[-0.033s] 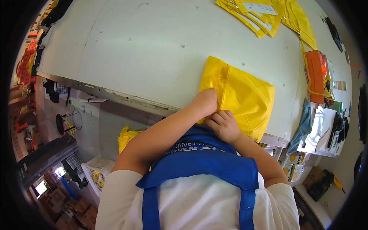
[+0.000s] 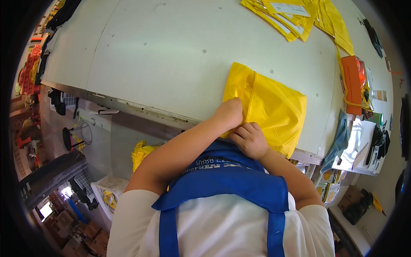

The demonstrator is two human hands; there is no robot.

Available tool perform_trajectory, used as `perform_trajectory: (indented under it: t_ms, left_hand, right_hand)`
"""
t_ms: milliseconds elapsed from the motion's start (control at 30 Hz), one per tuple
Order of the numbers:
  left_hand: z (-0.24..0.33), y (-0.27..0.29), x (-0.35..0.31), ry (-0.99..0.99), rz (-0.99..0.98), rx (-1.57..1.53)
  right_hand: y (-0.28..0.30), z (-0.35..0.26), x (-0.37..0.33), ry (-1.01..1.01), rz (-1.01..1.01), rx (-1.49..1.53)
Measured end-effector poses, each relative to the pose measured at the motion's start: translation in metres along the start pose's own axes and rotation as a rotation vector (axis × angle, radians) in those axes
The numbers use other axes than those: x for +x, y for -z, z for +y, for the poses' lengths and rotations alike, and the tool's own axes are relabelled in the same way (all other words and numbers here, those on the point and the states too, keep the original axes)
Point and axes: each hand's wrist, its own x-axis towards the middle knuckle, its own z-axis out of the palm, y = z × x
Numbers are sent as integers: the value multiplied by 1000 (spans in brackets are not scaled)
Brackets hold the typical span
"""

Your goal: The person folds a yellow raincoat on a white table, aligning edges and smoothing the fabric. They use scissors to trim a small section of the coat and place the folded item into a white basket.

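I see the folded yellow cloth (image 2: 276, 113) at the near edge of the white surface (image 2: 162, 73), right of its middle. The left hand (image 2: 230, 113) curls into a fist against the cloth's left side; the right hand (image 2: 251, 140), just beside it, bends its fingers in nearer that edge. Both sets of fingertips are hidden, so I cannot tell whether either pinches it. Yellow packets (image 2: 282, 10) lie farther from the near edge

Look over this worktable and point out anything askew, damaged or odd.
The front edge of the worktable looks scuffed, with dark marks along it. At the right, a blue-grey cloth droops crookedly by the corner. The yellow fabric being handled shows no visible tear.
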Motion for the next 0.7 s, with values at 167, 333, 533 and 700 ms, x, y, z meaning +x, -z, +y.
perform_trajectory:
  t_ms: [167,333,533,700]
  left_hand:
    - [-6,1,-5,-2,13,-59]
    - [4,34,-58,-160,346,-165]
    - [-8,11,-82,-225,437,-136]
    - [-13,9,-73,-257,455,-188]
  right_hand:
    - [4,-2,2,-79,51,100]
    - [21,-4,24,-315,175,155]
    - [13,-12,41,-462,201,404]
    - [12,-2,50,-385,217,251]
